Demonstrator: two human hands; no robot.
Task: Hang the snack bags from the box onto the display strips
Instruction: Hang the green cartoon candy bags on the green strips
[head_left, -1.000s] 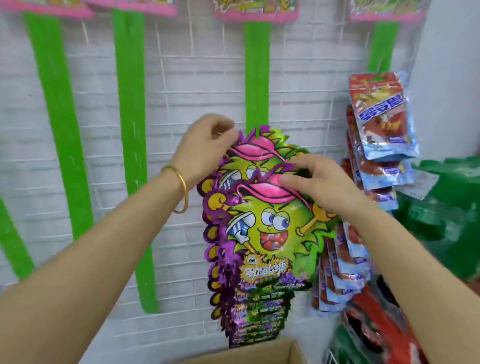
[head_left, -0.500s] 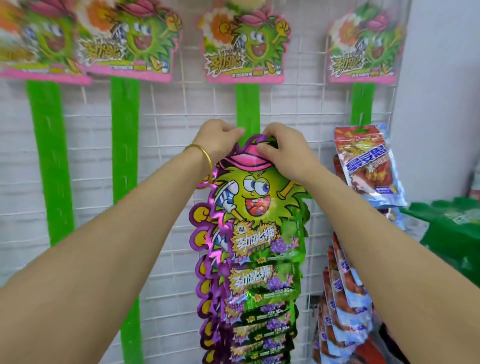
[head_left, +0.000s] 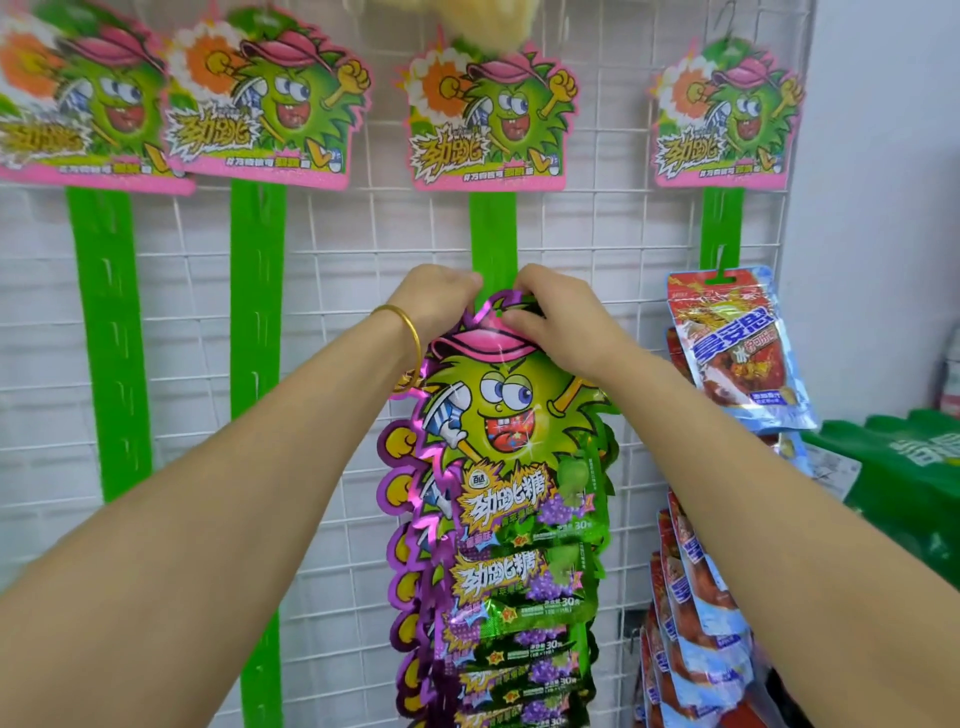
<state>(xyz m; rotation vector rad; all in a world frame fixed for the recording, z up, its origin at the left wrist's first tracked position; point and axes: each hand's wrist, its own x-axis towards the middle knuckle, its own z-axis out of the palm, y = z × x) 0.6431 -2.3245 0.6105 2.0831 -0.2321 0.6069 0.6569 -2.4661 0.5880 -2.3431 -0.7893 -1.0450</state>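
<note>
A green-and-purple cartoon snack bag (head_left: 501, 415) is held flat against the third green display strip (head_left: 492, 234). My left hand (head_left: 439, 301) pinches its top left edge and my right hand (head_left: 556, 317) pinches its top right edge, just at the hang hole. Below it several identical bags (head_left: 514, 623) hang overlapped down the same strip. The box is out of view.
A white wire grid (head_left: 343, 291) carries four green strips with pink cartoon headers; the two left strips (head_left: 109, 338) are bare. Red-and-blue bags (head_left: 737, 343) hang on the right strip. Green packs (head_left: 914, 478) are stacked at far right beside a white wall.
Both hands raised the bag up the strip and came together at its top edge. The view tilted upward, so the header cards now show fully.
</note>
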